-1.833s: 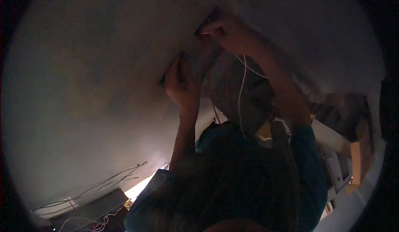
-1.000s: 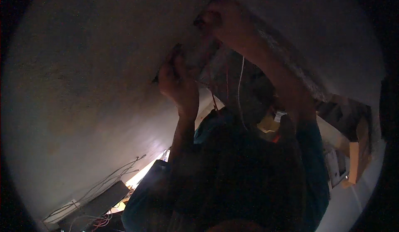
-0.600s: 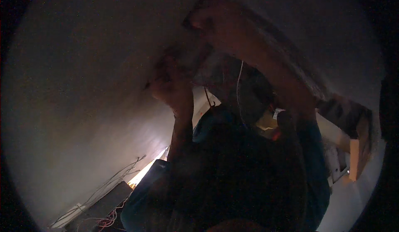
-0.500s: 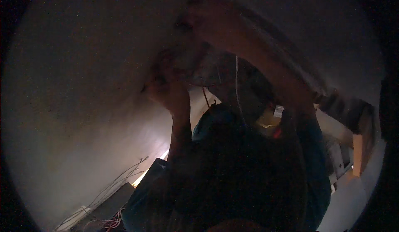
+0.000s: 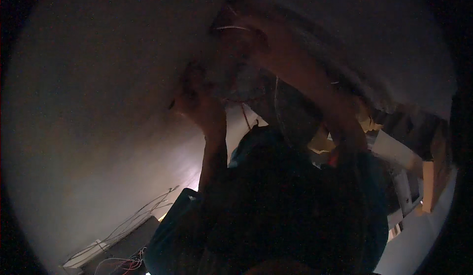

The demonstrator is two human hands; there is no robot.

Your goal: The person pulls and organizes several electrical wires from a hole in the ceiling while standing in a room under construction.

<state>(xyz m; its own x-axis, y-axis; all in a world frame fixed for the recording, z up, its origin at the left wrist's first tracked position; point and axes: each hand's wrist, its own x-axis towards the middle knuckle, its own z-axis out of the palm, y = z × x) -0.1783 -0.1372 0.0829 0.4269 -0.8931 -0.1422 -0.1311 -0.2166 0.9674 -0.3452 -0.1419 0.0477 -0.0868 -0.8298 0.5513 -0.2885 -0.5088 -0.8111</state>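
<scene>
The picture is very dark. My left hand (image 5: 196,102) is raised close to the pale wall, its fingers curled in on something too dim to make out. Higher and to the right, my right hand (image 5: 249,31) reaches up with bent fingers. A thin pale strand (image 5: 231,27) crosses at its fingertips; whether it is gripped cannot be seen. Between and below the hands runs a thin reddish wire (image 5: 245,100) in a curve. A light cord (image 5: 277,102) hangs below my right forearm.
The pale wall (image 5: 98,117) fills the left side. Loose grey wires (image 5: 143,211) stick up at the lower left beside reddish ones (image 5: 129,263). At the right are a light wooden piece (image 5: 428,186), a pale panel (image 5: 394,147) and dark clutter.
My right hand has shifted slightly down and right, and a pale strand now shows at its fingers. My left hand stays almost in place. The hanging cord has swung a little left.
</scene>
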